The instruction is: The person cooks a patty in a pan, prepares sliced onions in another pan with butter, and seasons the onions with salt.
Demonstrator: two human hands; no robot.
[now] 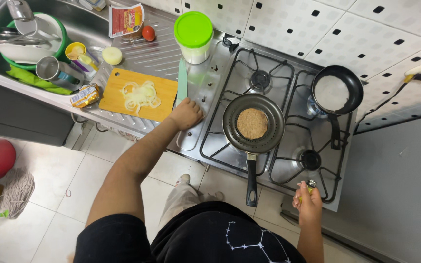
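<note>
At the gas stove [230,122], the right hand [309,203] grips a lighter [310,185] near the front burner [310,159]; the left hand [186,113] rests flat, empty. A frying pan [253,124] holds a round patty [252,123]; a smaller pan [338,90] holds white liquid.

The person wears a black top with short sleeves. At five o'clock on the top is a thin white drawing of dots joined by lines, like stars. Both arms are bare. The trousers are a light sandy colour, and one light shoe shows below.
</note>
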